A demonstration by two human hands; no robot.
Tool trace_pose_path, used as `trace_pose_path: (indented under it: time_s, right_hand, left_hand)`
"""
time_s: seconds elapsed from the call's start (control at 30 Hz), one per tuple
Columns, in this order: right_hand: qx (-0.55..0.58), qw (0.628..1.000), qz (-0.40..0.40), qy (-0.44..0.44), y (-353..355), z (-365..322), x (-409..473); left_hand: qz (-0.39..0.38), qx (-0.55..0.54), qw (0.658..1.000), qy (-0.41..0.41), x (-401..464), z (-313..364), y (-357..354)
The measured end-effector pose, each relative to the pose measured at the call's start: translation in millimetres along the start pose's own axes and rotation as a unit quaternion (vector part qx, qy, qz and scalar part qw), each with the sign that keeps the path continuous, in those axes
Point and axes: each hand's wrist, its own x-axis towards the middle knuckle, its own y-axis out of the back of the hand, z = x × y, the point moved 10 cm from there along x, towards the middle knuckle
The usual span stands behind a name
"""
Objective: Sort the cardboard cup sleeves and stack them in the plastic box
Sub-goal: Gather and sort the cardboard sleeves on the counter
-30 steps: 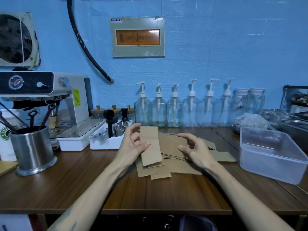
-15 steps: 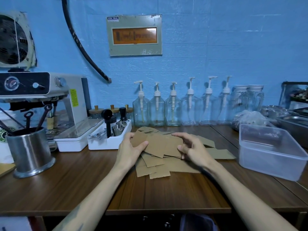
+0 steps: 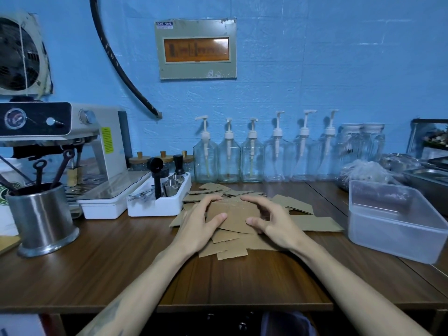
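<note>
Two bare hands are working a loose pile of sleeves (image 3: pixel 242 248) on a wooden counter (image 3: pixel 145 275). The left hand (image 3: pixel 197 227) and right hand (image 3: pixel 274 225) are pinching the top sleeve (image 3: pixel 236 215) by its ends, thumbs on its face. The box (image 3: pixel 397 219) is sitting open just right; pump bottles (image 3: pixel 252 154) are lining the wall behind.

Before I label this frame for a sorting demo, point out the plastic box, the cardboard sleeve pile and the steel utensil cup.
plastic box (image 3: pixel 378 232): head view, on its near front wall.
cardboard sleeve pile (image 3: pixel 315 224): head view, on a flat sleeve at the right edge.
steel utensil cup (image 3: pixel 40 219): head view, on its side wall.
</note>
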Motion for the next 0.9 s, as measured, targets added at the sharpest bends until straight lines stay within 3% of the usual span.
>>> trace_pose_path:
  time_s: [0.6,0.9]
  right_hand:
    - [0.079,0.996,0.032,-0.022,14,5,-2]
    - [0.091,0.99,0.102,-0.044,49,25,15]
  left_hand:
    - [0.01,-0.076,0.997,0.009,-1,-1,8]
    - [0.046,0.028,0.998,0.027,37,-31,32]
